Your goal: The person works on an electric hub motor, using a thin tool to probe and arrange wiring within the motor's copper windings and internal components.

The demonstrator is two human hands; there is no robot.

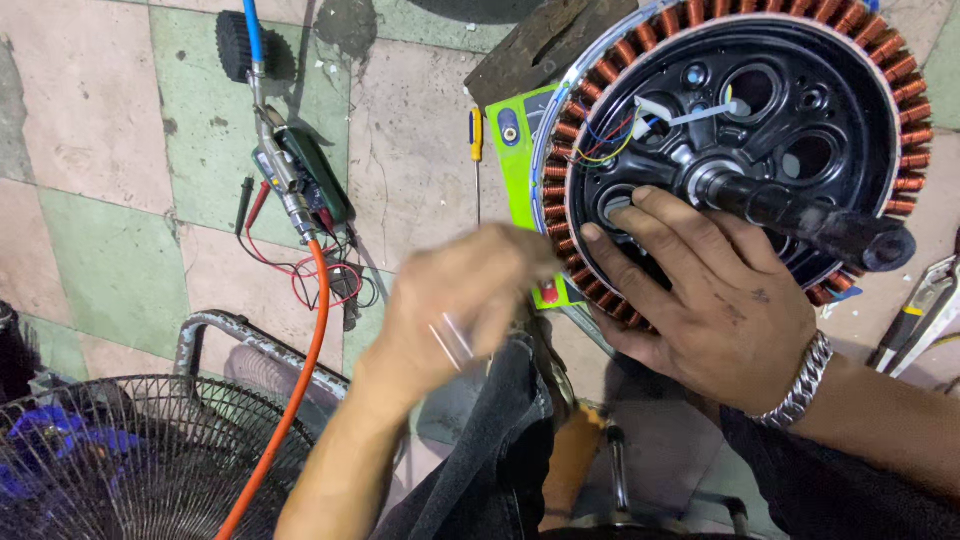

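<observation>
Your right hand (722, 300) lies spread, fingers flat, on the round black motor stator ringed with copper wire coils (740, 130), which sits under that palm and reaches away from you, its black steel axle (810, 222) jutting just past your knuckles. Your left hand (462, 300) is blurred beside the stator's near rim; you cannot tell its grip, though something thin and clear shows at its fingers. Beyond your left hand lies a yellow-handled screwdriver (477, 150); an orange hose (290, 400) runs left of your left wrist
</observation>
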